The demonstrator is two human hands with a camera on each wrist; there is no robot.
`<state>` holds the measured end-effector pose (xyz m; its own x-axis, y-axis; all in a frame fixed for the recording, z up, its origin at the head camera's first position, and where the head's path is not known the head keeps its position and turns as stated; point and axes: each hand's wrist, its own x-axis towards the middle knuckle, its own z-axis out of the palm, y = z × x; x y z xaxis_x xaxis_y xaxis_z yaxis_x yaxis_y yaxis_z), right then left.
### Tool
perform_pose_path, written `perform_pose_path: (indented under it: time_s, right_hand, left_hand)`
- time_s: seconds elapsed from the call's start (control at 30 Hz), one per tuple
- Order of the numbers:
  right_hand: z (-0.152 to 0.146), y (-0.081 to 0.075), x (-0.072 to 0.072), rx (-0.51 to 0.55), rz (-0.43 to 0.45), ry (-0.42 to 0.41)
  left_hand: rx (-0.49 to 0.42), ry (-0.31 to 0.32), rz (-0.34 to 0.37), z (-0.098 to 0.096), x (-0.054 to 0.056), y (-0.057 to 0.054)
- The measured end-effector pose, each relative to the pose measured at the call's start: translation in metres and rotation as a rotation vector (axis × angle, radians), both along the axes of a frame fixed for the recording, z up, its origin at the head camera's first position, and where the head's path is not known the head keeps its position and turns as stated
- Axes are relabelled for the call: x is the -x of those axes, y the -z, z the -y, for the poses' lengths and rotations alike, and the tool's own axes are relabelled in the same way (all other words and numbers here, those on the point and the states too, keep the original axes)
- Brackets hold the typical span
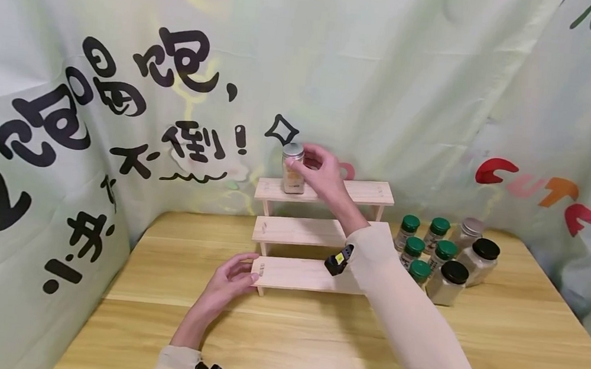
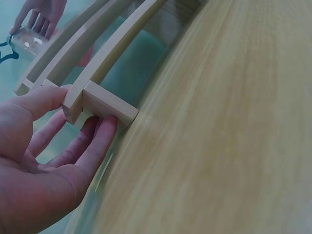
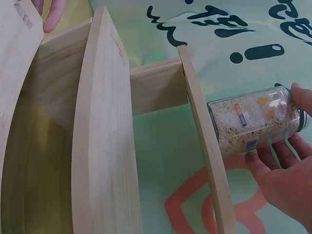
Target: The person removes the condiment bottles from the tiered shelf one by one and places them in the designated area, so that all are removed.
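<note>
A three-tier wooden shelf rack (image 1: 297,274) stands on the table. My right hand (image 1: 323,172) grips a glass spice jar (image 1: 293,178) with a silver lid at the left part of the top tier. In the right wrist view the jar (image 3: 253,119) shows pale, grainy contents and a small label, and its base meets the top board. At the lowest tier's left end is my left hand (image 1: 233,279). Its thumb lies on the board's edge and its fingers touch the side leg, as the left wrist view shows.
Right of the rack stand several small green-lidded jars (image 1: 414,247), two larger black-lidded jars (image 1: 446,285) and a jar with a greyish lid (image 1: 470,231). A printed cloth (image 1: 389,98) hangs behind and left of the wooden table (image 1: 312,346).
</note>
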<state>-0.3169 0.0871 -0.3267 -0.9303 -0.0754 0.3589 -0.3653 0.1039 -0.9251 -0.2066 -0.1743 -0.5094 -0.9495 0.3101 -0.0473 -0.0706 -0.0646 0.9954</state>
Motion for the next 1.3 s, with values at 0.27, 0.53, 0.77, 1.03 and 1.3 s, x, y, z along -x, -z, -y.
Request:
perform_pose_path:
  time_s: [0.27,0.53,0.77,1.03,1.3]
  right_hand:
    - [-0.002,-0.004,0.001,0.0,-0.007,0.003]
    - [0.001,-0.003,0.001,-0.045,-0.016,0.015]
    - [-0.002,-0.008,-0.01,-0.029,-0.002,0.028]
    - [-0.012,-0.016,-0.031,-0.027,-0.028,0.049]
    - [-0.018,-0.021,-0.05,0.021,-0.059,0.005]
  left_hand:
    - [0.002,0.004,-0.01,-0.003,0.003,-0.001]
    - [0.005,0.007,0.0,0.001,0.001,0.0]
    - [0.012,0.0,-0.022,0.004,0.002,0.0]
    - [0.004,0.017,-0.019,0.003,0.001,-0.001]
    - [0.012,0.021,-0.017,0.004,0.001,-0.001]
